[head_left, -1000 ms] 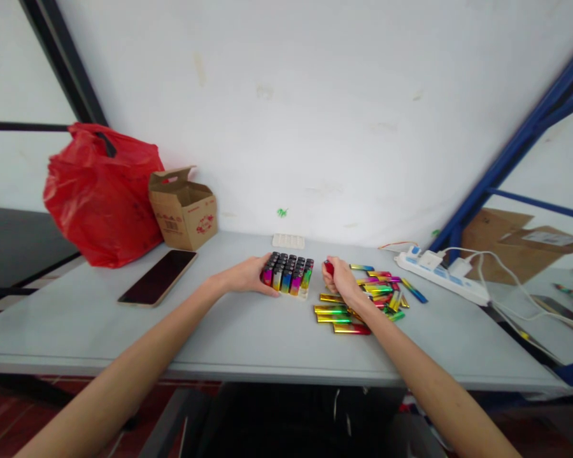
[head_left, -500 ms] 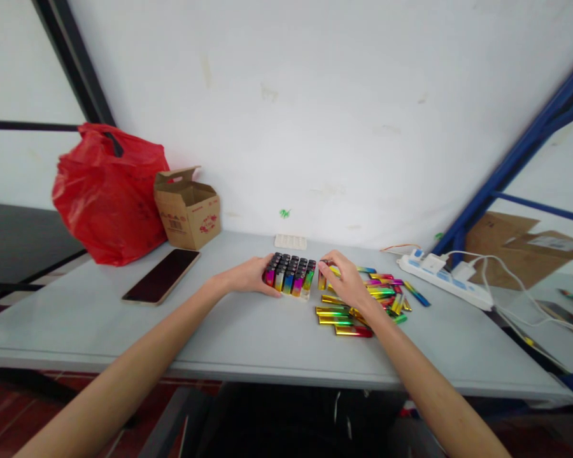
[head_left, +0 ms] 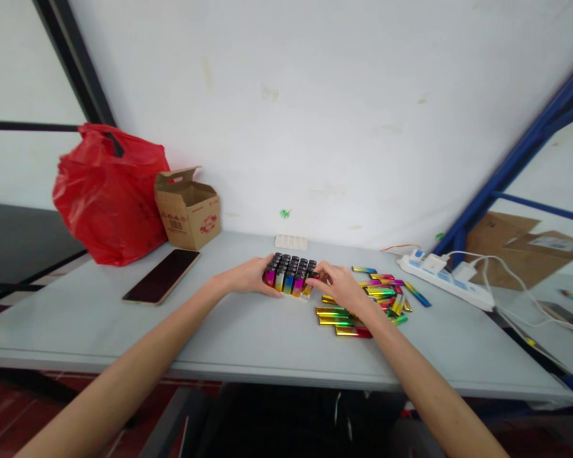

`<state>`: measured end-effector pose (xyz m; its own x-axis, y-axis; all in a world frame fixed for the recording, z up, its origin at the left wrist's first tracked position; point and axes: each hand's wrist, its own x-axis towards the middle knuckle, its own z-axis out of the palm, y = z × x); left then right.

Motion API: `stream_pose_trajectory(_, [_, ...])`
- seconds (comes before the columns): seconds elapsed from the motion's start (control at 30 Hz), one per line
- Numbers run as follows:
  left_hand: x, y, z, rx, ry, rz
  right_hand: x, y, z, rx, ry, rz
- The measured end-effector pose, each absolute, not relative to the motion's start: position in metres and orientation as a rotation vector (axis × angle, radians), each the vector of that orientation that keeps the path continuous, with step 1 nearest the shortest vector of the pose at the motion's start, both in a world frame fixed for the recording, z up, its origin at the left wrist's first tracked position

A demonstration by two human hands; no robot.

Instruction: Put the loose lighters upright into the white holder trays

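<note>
Upright lighters (head_left: 289,280) with black tops and shiny coloured bodies stand packed in rows in a pale tray (head_left: 305,296), of which only a strip of the front edge shows. My left hand (head_left: 254,276) wraps round the left side of this block, thumb in front. At the block's right front corner, my right hand (head_left: 337,284) pinches a lighter (head_left: 310,284), its fingers partly covering it. Under and beyond my right hand lies a loose pile of metallic lighters (head_left: 344,320) in gold, green, red and blue.
Behind the block, a white slotted tray (head_left: 291,242) rests near the wall. A phone (head_left: 162,276), an open cardboard box (head_left: 193,216) and a red plastic bag (head_left: 112,197) are on the left. A power strip (head_left: 446,283) with plugs and cables is at the right.
My right hand has moved left with a lighter, from just beside the block to its right front corner. My left hand has stayed in place on the block.
</note>
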<state>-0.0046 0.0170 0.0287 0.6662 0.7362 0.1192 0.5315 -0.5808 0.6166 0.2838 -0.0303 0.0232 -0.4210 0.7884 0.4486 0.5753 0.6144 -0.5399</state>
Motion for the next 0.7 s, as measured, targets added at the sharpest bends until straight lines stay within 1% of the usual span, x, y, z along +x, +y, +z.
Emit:
stream_pose_trajectory(0.13, [-0.004,0.016,0.029,2.335,0.974,0.506,0.283,-0.029,0.023,-1.102,-2.181,0.466])
stream_pose_trajectory(0.3, [-0.003,0.014,0.033,2.321,0.986,0.507,0.285,-0.031,0.025,-1.216,-2.26,0.381])
stream_pose_trajectory(0.4, [-0.003,0.013,0.035,2.317,0.983,0.497,0.293,-0.031,0.031,-1.261,-2.27,0.254])
stream_pose_trajectory(0.53, [-0.003,0.013,0.035,2.33,0.997,0.474,0.316,-0.019,0.034,-1.376,-2.186,-0.011])
stream_pose_trajectory(0.7, [-0.003,0.013,0.035,2.344,0.991,0.479,0.359,0.002,0.017,-1.697,-2.065,-0.213])
